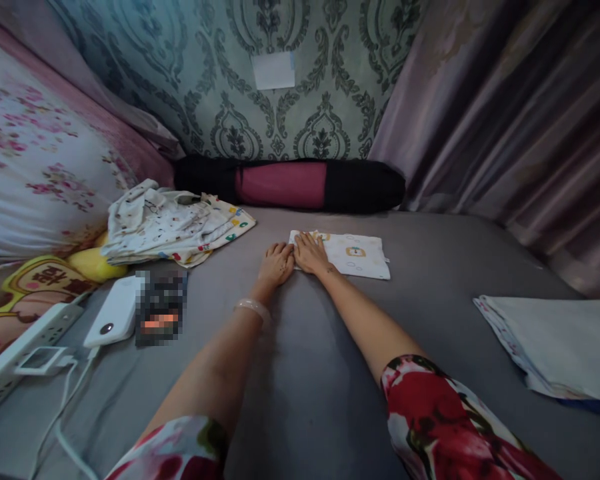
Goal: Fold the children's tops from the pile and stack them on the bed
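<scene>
A small folded white cloth (373,263) with a printed yellow-brown design lies flat on the grey bed sheet (310,373). Over its left part my right hand (309,253) rests palm down, fingers stretched out. My left hand (277,264) lies on the sheet just beside the cloth's left edge, close against the right hand. Its fingers are slightly bent and hold nothing that I can see. A pale bangle circles the left wrist.
Rumpled printed baby clothes (165,223) are piled at the left, near a yellow cushion (35,293). A white power bank (115,313), a power strip (30,353) and cables lie below. Folded white cloths (560,340) sit at the right. A black-and-maroon bolster (280,184) lies along the wall.
</scene>
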`<state>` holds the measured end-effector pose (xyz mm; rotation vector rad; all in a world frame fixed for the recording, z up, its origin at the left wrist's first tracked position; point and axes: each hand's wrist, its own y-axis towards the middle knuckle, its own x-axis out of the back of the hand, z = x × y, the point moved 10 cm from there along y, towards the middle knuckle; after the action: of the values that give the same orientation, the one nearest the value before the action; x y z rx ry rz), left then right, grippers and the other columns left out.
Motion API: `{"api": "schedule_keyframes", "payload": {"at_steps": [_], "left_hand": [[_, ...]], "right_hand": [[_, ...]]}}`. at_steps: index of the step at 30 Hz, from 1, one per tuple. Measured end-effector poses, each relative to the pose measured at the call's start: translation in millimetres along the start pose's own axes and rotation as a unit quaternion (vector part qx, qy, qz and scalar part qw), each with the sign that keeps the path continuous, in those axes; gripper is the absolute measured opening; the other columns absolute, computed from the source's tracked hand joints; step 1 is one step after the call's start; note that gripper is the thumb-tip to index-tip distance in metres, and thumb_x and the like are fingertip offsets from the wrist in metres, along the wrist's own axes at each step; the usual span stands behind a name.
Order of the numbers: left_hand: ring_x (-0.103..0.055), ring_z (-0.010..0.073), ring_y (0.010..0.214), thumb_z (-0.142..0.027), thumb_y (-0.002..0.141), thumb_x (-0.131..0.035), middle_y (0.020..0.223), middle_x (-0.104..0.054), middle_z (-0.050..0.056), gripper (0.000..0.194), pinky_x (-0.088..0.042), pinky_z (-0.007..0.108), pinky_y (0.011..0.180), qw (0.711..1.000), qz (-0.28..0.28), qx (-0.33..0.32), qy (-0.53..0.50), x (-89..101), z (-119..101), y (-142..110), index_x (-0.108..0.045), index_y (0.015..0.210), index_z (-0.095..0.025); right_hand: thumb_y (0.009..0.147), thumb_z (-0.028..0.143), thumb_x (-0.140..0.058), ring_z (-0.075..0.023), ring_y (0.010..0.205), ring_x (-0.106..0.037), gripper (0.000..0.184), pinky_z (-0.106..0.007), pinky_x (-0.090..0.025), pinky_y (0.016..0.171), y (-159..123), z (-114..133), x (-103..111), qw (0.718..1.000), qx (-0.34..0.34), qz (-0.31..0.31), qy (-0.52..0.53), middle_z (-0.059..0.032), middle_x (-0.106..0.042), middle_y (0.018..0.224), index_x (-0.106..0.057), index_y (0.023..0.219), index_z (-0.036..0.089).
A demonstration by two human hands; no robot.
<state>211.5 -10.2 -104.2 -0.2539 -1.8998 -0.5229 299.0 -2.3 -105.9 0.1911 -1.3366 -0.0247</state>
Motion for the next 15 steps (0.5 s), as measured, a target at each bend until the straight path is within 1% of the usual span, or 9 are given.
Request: {"api": "schedule_keyframes", "payload": {"at_steps": [4, 8, 11, 15], "left_hand": [[-0.042, 0.0245, 0.13, -0.032, 0.097, -0.037, 0.138, -0.054, 0.007, 0.041, -0.032, 0.039, 0.11, 1.0, -0.004, -0.007, 0.011, 1.8, -2.3, -0.5, -0.054, 0.132, -0.022], [-0.041, 0.0263, 0.13, -0.036, 0.097, -0.037, 0.139, -0.053, 0.007, 0.044, -0.033, 0.041, 0.109, 1.0, 0.002, -0.004, 0.019, 1.7, -2.9, -1.4, -0.051, 0.136, -0.023], [-0.04, 0.0263, 0.13, -0.039, 0.098, -0.035, 0.139, -0.052, 0.007, 0.046, -0.033, 0.041, 0.108, 1.0, 0.007, -0.005, 0.023, 2.0, -4.1, -2.2, -0.047, 0.14, -0.025], [-0.04, 0.0274, 0.131, -0.042, 0.098, -0.035, 0.14, -0.051, 0.008, 0.046, -0.033, 0.043, 0.108, 0.999, 0.013, -0.008, 0.038, 1.1, -4.9, -2.5, -0.051, 0.138, -0.027]], "right_hand": [[0.1, 0.033, -0.026, -0.025, 0.145, -0.024, 0.053, -0.047, -0.013, 0.118, -4.7, -7.8, 4.8, 1.0, -0.017, 0.003, 0.016, -0.0115, -0.033, 0.156, -0.038, 0.146, 0.01], [0.1, 0.032, -0.026, -0.0257, 0.145, -0.023, 0.053, -0.048, -0.013, 0.118, -14.1, -27.2, 18.5, 0.998, -0.05, -0.021, 0.013, -0.0134, -0.033, 0.155, -0.039, 0.146, 0.008], [0.1, 0.032, -0.027, -0.026, 0.144, -0.023, 0.051, -0.051, -0.014, 0.117, -20.3, -42.8, 25.4, 0.997, -0.07, -0.039, 0.003, -0.0123, -0.033, 0.155, -0.039, 0.146, 0.012], [0.1, 0.034, -0.028, -0.0265, 0.144, -0.024, 0.052, -0.053, -0.014, 0.116, -23.7, -54.2, 20.2, 0.996, -0.081, -0.035, -0.016, -0.0116, -0.034, 0.155, -0.037, 0.147, 0.015]]}}
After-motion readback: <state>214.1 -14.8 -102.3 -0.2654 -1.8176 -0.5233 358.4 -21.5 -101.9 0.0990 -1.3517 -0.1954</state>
